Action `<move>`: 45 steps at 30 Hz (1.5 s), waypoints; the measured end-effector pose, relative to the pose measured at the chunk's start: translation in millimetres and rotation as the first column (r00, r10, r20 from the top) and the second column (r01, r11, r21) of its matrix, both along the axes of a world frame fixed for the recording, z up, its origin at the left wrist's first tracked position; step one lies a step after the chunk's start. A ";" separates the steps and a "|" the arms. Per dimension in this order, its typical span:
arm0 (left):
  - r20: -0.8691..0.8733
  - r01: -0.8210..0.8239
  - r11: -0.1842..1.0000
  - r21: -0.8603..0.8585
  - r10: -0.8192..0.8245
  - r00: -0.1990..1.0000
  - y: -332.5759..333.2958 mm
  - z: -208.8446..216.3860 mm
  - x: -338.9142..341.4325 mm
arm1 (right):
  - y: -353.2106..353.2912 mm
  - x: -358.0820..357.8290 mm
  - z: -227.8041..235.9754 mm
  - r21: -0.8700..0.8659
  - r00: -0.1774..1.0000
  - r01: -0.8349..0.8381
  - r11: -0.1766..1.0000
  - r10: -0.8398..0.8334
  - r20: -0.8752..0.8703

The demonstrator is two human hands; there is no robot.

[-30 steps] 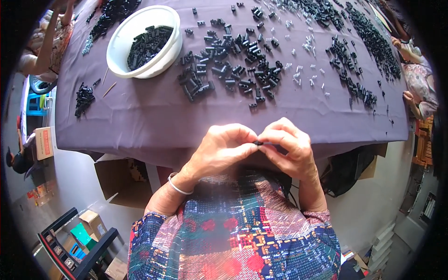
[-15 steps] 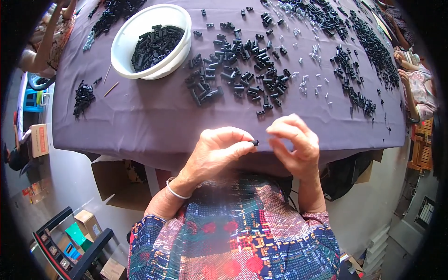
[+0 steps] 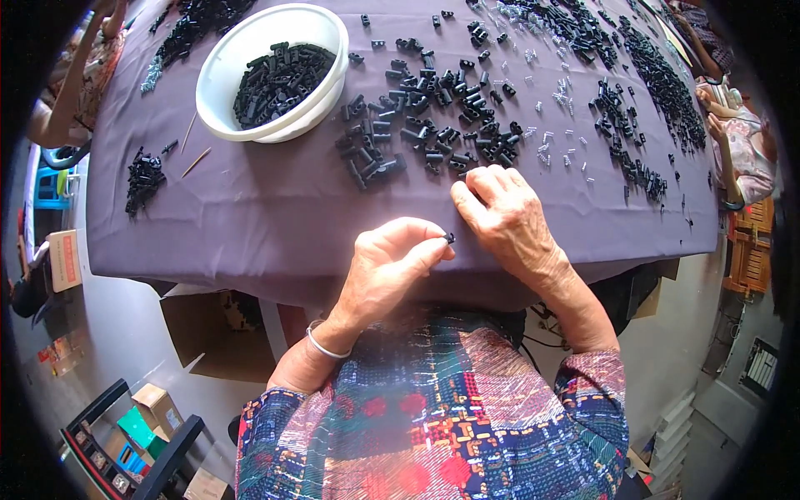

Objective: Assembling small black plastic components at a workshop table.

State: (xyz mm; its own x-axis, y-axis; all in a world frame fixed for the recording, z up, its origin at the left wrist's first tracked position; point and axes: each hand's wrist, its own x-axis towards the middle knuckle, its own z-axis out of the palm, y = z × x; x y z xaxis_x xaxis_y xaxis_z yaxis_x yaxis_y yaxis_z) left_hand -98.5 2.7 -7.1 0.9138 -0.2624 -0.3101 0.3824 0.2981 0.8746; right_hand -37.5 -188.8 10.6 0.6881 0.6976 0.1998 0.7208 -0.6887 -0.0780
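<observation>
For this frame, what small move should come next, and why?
Probably the right hand should pinch one piece from the near edge of the scattered black pieces and bring it to the left hand. The left hand has a small black part in its grip, while the right hand reaches that edge; whether it already holds anything is hidden.

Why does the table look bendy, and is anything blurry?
Head view: the fisheye lens likely bows the edge of the tablecloth, and the corners go black; same head view: a smudgy blur softens the patterned top, and the black piece in the left hand is too tiny to show detail.
</observation>
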 end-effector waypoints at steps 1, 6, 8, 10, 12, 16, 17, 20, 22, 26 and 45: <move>0.001 -0.002 1.000 0.000 0.002 1.000 0.0 -0.5 0.0 | 0.3 1.9 0.0 -0.025 1.000 -0.009 1.000 0.008 -0.024; 0.012 0.002 1.000 0.001 -0.002 1.000 -0.7 -0.9 1.2 | -1.3 8.9 -4.2 0.236 0.999 -0.042 0.971 0.047 -0.017; 0.008 -0.008 1.000 0.003 0.008 1.000 -1.1 -0.7 1.1 | 2.6 10.0 -2.9 0.563 0.999 -0.011 0.826 0.030 -0.024; 0.003 -0.014 1.000 0.005 0.014 1.000 -1.4 -1.0 0.8 | 2.5 3.2 -1.5 0.698 0.976 0.169 0.695 -0.019 -0.218; 0.014 -0.023 1.000 0.009 0.023 1.000 -1.8 -1.7 0.1 | 7.9 -3.9 -2.5 0.736 0.932 0.296 0.608 -0.014 -0.362; -0.009 -0.029 1.000 0.000 0.029 1.000 -3.5 1.5 0.6 | 0.9 -17.5 -10.4 0.749 0.865 0.402 0.526 0.049 -0.499; -0.003 -0.026 0.999 0.027 0.026 1.000 -4.6 2.6 0.6 | 0.6 -21.3 -12.0 0.756 0.796 0.506 0.416 0.113 -0.594; 0.023 -0.015 0.998 0.065 0.014 1.000 -10.0 8.5 0.0 | -3.4 -34.7 -7.4 0.699 0.655 0.664 0.266 0.243 -0.715; 0.042 -0.008 0.997 0.077 0.004 0.999 -13.1 12.0 0.1 | -5.5 -40.2 -6.2 0.699 0.629 0.694 0.173 0.327 -0.705; 0.011 0.023 0.998 0.066 -0.024 1.000 -19.4 14.0 2.1 | -6.7 -49.0 -1.0 0.771 0.742 0.601 0.210 0.210 -0.636; 0.295 -0.021 0.899 0.437 -0.121 0.948 -32.5 10.6 -2.1 | -18.9 -50.7 7.1 0.728 0.871 0.425 0.538 -0.023 -0.491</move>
